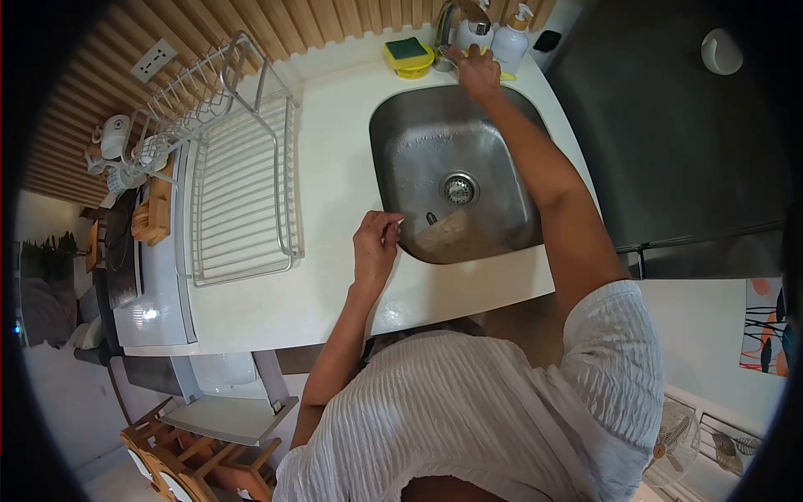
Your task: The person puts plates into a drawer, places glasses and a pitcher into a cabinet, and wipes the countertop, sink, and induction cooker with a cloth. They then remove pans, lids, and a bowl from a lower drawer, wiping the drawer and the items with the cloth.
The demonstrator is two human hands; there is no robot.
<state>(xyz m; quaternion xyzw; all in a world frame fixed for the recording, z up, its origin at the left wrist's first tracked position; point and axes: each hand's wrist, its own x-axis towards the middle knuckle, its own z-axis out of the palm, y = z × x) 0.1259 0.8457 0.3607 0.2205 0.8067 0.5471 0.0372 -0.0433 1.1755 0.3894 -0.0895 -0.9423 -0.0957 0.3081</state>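
My left hand [376, 243] is by the left rim of the steel sink [418, 159], fingers curled together around something small and whitish that I cannot make out. Behind the sink, my right hand [478, 74] reaches to the base of the faucet [445, 23], its fingers near a yellow item [507, 77] beside the bottles; whether it grips anything is unclear. A green and yellow sponge [406, 48] rests on a yellow container [411, 70] left of the faucet. Inside the sink are a drain [459, 191] and a small dark object [432, 218].
A wire dish rack [242, 192] stands on the white counter [335, 151] at the left. White pump bottles [510, 43] stand behind the sink. A dark surface with a white cup-like object [721, 52] is at the right. Wooden chairs [201, 456] are at the lower left.
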